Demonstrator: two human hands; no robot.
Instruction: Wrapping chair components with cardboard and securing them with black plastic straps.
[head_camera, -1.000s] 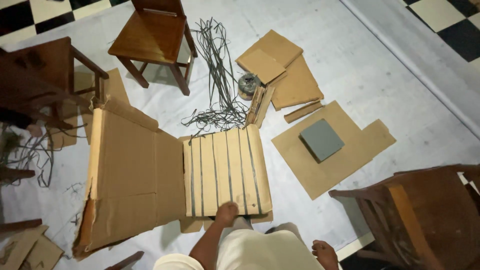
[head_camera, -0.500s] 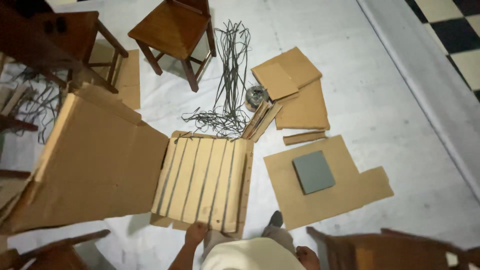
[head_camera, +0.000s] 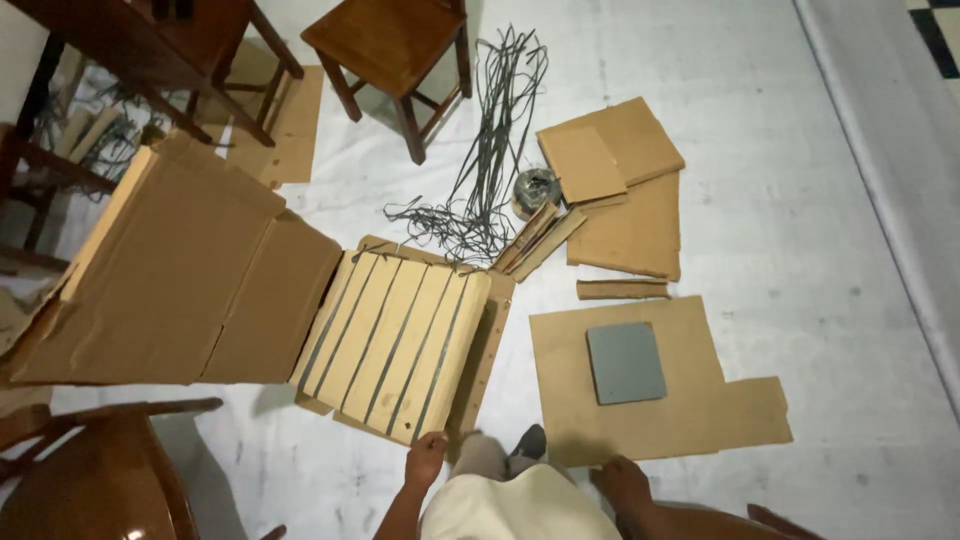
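Fingers of the left hand (head_camera: 425, 458) pinch the near edge of the slatted panel (head_camera: 400, 335), whose slats run away up-left over the floor (head_camera: 800, 200), while the right hand (head_camera: 622, 480) lies loosely open against the cardboard sheet (head_camera: 690, 410).

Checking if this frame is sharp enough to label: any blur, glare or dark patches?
Head view: centre is sharp, the slatted cardboard panel and grey square clear; glare spot on the glossy wooden chair lower left; upper left under the furniture is dim; left hand and right hand slightly soft.
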